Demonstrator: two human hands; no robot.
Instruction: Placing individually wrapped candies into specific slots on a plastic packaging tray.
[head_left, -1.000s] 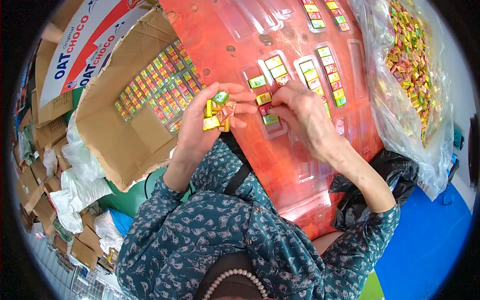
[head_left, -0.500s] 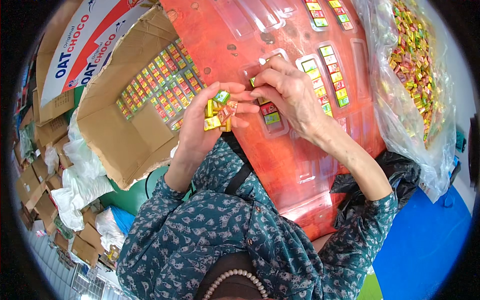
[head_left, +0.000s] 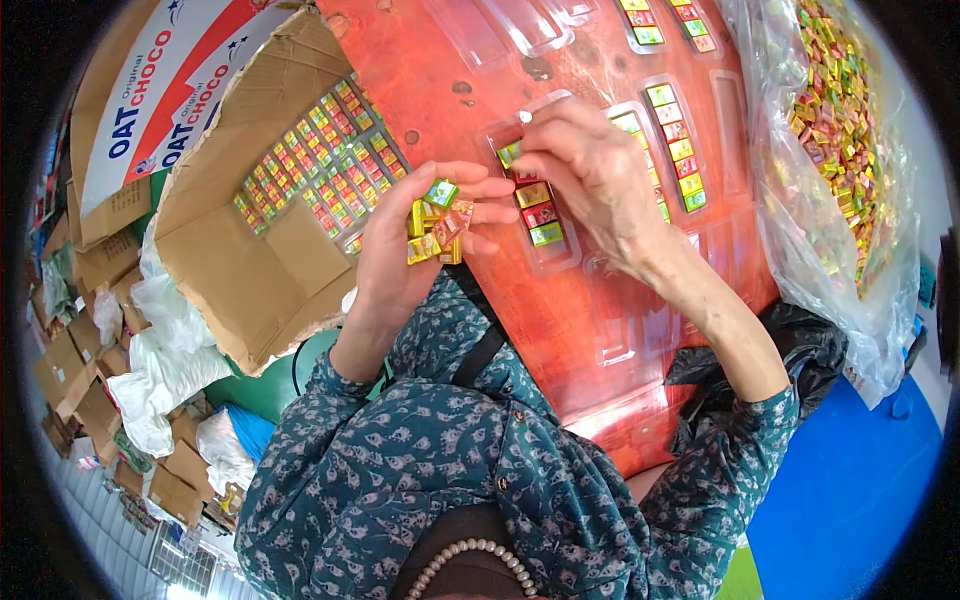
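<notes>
My left hand is cupped palm up around several small foil-wrapped candies in yellow, red and green. To its right, my right hand reaches over a clear plastic tray on the red tabletop. A column of wrapped candies sits in that tray, with a green candy at the near end. Another green candy lies by my right thumb. The thumb and index fingertips stand apart, with nothing visible between them. My right hand hides part of the tray beside it.
A filled tray lies further right. Near the far edge are more filled trays and bare clear ones. A plastic bag of loose candies stands at right. The cardboard box at left holds packed trays.
My right hand has shifted slightly up, and its thumb and index finger have parted, uncovering a green candy at the tray's far part. My left hand stays nearly still with its candies.
</notes>
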